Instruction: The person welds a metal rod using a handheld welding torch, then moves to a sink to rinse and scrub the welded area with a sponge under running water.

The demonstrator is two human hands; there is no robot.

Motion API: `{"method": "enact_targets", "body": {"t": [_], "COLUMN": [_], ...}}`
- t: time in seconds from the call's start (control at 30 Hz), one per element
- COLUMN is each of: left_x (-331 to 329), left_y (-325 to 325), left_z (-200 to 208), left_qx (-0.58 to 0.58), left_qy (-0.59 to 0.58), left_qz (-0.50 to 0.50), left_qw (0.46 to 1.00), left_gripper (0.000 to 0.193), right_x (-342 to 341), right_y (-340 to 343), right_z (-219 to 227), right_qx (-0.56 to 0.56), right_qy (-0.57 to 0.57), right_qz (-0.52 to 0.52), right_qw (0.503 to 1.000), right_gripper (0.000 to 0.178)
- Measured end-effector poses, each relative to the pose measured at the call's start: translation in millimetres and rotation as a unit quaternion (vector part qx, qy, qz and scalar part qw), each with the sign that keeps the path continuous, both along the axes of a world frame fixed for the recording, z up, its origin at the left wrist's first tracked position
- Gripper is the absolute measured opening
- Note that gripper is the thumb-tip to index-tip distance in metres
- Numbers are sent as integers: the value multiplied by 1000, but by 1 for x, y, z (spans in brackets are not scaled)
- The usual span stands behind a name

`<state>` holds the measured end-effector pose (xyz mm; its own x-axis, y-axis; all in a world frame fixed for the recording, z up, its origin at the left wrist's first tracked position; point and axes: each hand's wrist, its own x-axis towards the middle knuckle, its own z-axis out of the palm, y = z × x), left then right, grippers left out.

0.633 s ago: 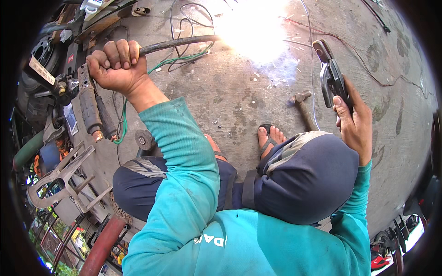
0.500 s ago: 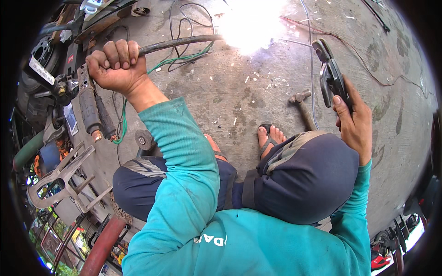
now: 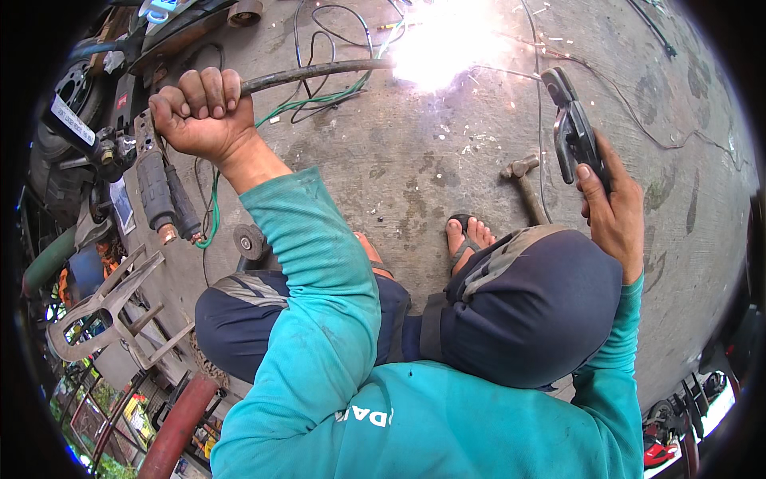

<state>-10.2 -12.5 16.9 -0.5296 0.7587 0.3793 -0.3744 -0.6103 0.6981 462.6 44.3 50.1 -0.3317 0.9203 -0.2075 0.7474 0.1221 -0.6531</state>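
Observation:
My left hand (image 3: 203, 112) is closed in a fist around one end of a dark metal rod (image 3: 311, 72). The rod's far end runs into a glaring white arc (image 3: 447, 48), which hides what lies there. On the right, my right hand (image 3: 613, 199) grips a black welding electrode holder (image 3: 576, 128). From its jaws a thin welding electrode (image 3: 511, 72) points left into the glare. Sparks show around the light.
A hammer (image 3: 524, 180) lies on the concrete floor before my sandalled foot (image 3: 469, 237). Cables (image 3: 327, 100) curl behind the rod. An angle grinder (image 3: 251, 242) sits by my left knee. Cable connectors (image 3: 155, 191), a plastic chair (image 3: 104, 307) and a red pipe (image 3: 179, 427) stand left.
The glare looks smaller and lies slightly farther right, with more sparks about it. More of the rod and the cables near it shows. Both hands stay nearly still.

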Motion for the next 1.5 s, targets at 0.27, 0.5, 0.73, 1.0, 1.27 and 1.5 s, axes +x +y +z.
{"method": "enact_targets", "body": {"t": [0.27, 0.5, 0.73, 1.0, 1.27, 1.5], "left_x": [6, 11, 2, 5, -1, -1], "left_y": [0, 1, 0, -1, -1, -2], "left_z": [3, 7, 3, 3, 1, 1], "left_qx": [-22, -32, -17, -35, -14, -11], "left_qy": [30, 37, 11, 27, 4, 3], "left_qz": [46, 75, 32, 58, 17, 16], "left_qw": [998, 996, 999, 997, 1000, 1000], "left_gripper": [50, 53, 51, 52, 50, 49], "right_x": [-3, -3, -2, -9, -8, -2], "right_y": [1, -1, 2, -3, -4, -4], "right_z": [4, 0, 3, 10, 5, -6], "right_qx": [-8, -1, -18, -51, -44, 3], "right_qy": [-4, 13, 11, 35, 36, 20], "right_qz": [-1, -17, -6, -35, -34, -14], "right_qw": [1000, 1000, 1000, 997, 998, 1000], "right_gripper": [50, 48, 49, 48, 48, 48]}}
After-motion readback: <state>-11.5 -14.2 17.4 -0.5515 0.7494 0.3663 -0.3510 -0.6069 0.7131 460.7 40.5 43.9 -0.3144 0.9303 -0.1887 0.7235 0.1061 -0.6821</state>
